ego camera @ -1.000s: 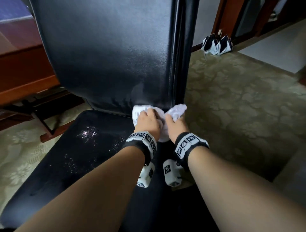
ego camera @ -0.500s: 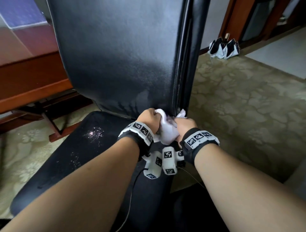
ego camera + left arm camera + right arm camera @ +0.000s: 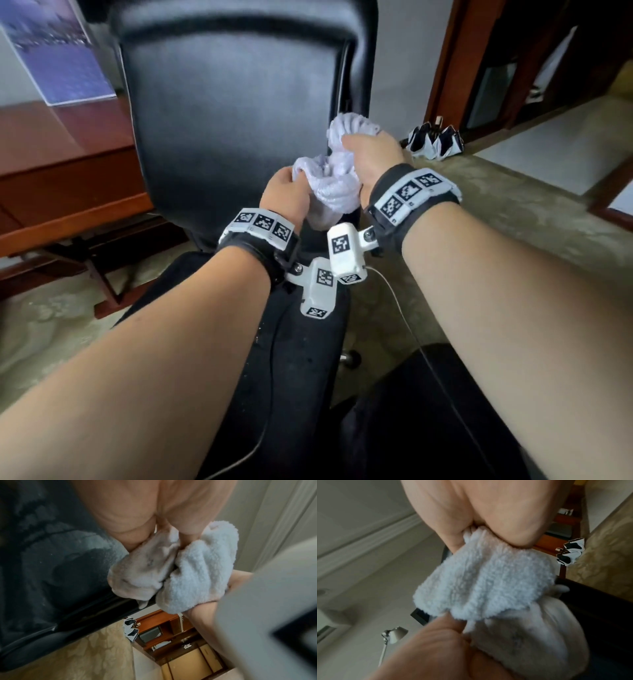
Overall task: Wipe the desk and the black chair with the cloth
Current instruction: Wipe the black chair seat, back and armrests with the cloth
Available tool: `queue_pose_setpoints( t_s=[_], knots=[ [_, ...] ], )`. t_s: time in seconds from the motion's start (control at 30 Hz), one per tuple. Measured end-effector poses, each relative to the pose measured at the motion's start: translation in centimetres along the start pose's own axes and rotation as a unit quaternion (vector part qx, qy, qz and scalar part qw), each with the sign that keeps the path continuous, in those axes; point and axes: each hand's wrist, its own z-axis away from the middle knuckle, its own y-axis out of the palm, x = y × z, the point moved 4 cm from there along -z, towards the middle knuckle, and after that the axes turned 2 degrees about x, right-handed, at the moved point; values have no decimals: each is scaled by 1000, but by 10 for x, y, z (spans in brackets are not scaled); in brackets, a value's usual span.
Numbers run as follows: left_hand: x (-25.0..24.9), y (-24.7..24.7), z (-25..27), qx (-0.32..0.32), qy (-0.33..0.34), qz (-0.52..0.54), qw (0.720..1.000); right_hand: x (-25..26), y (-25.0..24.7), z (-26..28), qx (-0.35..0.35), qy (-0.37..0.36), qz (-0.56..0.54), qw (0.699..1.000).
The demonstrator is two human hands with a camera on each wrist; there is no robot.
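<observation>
Between left grip (image 3: 282, 195) and right grip (image 3: 373, 159), towel (image 3: 332, 192) bunches.

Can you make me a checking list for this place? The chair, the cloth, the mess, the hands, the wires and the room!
Surface: black chair, backrest smeary in the left wrist view.
Job's things: white cloth, bunched up, grey smudge on it.
Clutter: folded umbrella on the carpet.
Hands: left hand and right hand both grip the cloth.
Cables: thin wire trails below the wrists.
Surroundings: wooden desk, floor lamp.
</observation>
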Motion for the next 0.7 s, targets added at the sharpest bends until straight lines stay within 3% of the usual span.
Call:
queue_pose_setpoints(
  t_s=[0.03,0.07,0.1,0.13,0.23,0.33,0.53,0.7],
  knots=[
    [-2,0,2,14,12,-23,1000,5,4,7,38,-23,24,999],
    [-1,0,3,23,22,-59,998,5,5,8,4,-94,183,979],
    [5,-1,2,28,27,-95,995,4,11,11,-37,-160,354,921],
    [13,-1,2,26,25,-129,991,-6,18,10,-27,-123,416,900],
    [36,-1,0,17,11,-174,985,-47,17,13,87,38,300,949],
    [59,5,-3,26,-6,-181,983,-80,10,19,78,29,211,974],
    [89,18,-9,39,-32,-183,982,-120,1,19,43,127,242,961],
    [119,4,-15,44,-80,-248,964,-168,12,32,126,222,242,936]
  ],
)
